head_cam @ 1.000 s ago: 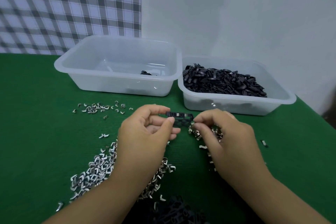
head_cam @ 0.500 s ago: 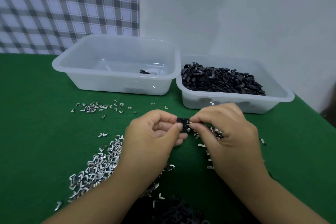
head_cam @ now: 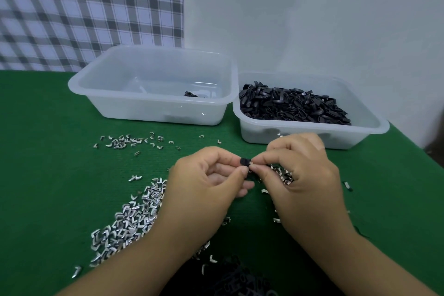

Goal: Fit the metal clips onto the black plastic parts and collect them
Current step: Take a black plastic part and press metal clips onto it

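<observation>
One part (head_cam: pixel 243 160) pinched in left hand (head_cam: pixel 209 182), frame centre; clip (head_cam: pixel 251 164) pinched against it by right hand (head_cam: pixel 305 175). Risk: skewed push, clip slipping, lost among pile (head_cam: pixel 129 221) lower left.

Green table cover (head_cam: pixel 48 175), silver clips (head_cam: pixel 134 221), black parts (head_cam: pixel 293 106), grey-checked cloth (head_cam: pixel 91 14)

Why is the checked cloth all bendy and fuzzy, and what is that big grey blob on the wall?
Head view: the checked cloth bends because the wide lens curves straight lines near the edges, and it looks smeared there; head view: the grey blob on the wall is a soft shadow; head view: the metal clips low down are slightly blurred too.
</observation>
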Tool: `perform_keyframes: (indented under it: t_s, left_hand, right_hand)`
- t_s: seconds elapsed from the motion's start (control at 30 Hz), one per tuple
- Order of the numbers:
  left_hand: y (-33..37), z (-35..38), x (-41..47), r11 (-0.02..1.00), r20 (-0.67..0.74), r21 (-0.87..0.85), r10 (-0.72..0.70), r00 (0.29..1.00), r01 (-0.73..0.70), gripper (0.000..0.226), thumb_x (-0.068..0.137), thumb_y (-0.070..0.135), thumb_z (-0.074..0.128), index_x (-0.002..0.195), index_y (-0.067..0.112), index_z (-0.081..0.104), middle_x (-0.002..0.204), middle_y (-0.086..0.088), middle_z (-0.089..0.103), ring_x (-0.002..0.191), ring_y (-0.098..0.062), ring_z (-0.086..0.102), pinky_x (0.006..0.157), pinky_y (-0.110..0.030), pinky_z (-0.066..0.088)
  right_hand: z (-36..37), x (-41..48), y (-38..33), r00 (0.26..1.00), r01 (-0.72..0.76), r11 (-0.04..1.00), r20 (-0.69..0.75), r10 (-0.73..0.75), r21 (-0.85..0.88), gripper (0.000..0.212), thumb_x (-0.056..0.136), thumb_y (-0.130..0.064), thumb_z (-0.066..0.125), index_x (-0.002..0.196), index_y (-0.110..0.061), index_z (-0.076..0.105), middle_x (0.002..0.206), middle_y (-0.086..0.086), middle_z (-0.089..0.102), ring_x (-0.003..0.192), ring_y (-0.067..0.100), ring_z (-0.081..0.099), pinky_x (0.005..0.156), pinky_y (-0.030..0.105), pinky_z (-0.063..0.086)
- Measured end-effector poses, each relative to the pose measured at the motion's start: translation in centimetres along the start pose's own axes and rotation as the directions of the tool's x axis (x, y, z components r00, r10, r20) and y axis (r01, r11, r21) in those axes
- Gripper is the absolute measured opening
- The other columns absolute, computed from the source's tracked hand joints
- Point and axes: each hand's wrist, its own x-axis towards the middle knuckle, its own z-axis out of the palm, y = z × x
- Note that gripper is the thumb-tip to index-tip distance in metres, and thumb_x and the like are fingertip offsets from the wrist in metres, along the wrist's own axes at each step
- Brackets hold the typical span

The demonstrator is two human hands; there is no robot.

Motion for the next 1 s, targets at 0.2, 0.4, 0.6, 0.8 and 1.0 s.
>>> perform_keyframes:
  t_s: [0.2,0.4,0.6,0.8,1.0]
  left_hand:
    - [-0.2,-0.1,-0.1,0.988,-0.001,0.135,0.07,0.998,-0.069,0.024,0.08,-0.003,0.068,0.074,0.02,0.069,0.065,-0.001,0.072,0.063,-0.014,0.073,0.057,-0.019,0.056]
    - [-0.3,-0.2,-0.1,0.925,0.02,0.326,0.202,0.979,-0.197,0.032,0.083,-0.004,0.065,0.085,0.028,0.065,0.073,0.007,0.071,0.065,-0.005,0.071,0.062,-0.018,0.056]
    - [-0.2,-0.4,-0.2,0.882,0.021,0.399,0.266,0.964,-0.252,0.044,0.082,-0.002,0.067,0.093,0.037,0.051,0.073,0.011,0.071,0.067,0.0,0.069,0.061,-0.013,0.053]
    - [-0.2,-0.4,-0.2,0.869,0.035,0.412,0.284,0.958,-0.273,0.037,0.081,0.0,0.068,0.092,0.032,0.055,0.071,0.012,0.071,0.067,-0.001,0.069,0.061,-0.011,0.051]
    - [-0.1,-0.7,0.5,0.912,-0.15,0.345,0.285,0.947,-0.22,0.033,0.083,-0.002,0.066,0.09,0.03,0.066,0.074,0.011,0.071,0.065,0.001,0.069,0.06,-0.01,0.051]
  right_hand:
    - [0.0,0.1,0.0,0.999,0.014,1.0,0.037,-0.015,0.011,0.004,0.071,-0.011,0.075,0.069,-0.012,0.072,0.074,-0.004,0.058,0.077,0.015,0.047,0.071,0.013,0.037]
    - [-0.6,0.6,0.2,0.946,-0.237,0.947,0.272,0.175,0.217,0.019,0.075,-0.015,0.075,0.09,-0.025,0.071,0.091,-0.016,0.064,0.094,0.008,0.055,0.082,0.015,0.039]
    - [-0.7,0.8,0.0,0.88,-0.377,0.873,0.415,0.233,0.309,0.022,0.079,-0.013,0.07,0.081,-0.035,0.068,0.083,-0.019,0.068,0.081,-0.002,0.059,0.072,0.008,0.039]
    - [-0.5,0.7,-0.3,0.911,-0.288,0.925,0.369,0.185,0.246,0.008,0.079,-0.02,0.066,0.081,-0.025,0.071,0.081,-0.019,0.065,0.086,0.004,0.057,0.078,0.017,0.042]
    - [-1.0,0.9,-0.5,0.935,-0.259,0.953,0.288,0.207,0.158,0.034,0.075,-0.027,0.072,0.106,-0.032,0.061,0.098,-0.018,0.057,0.095,-0.002,0.05,0.083,0.006,0.034]
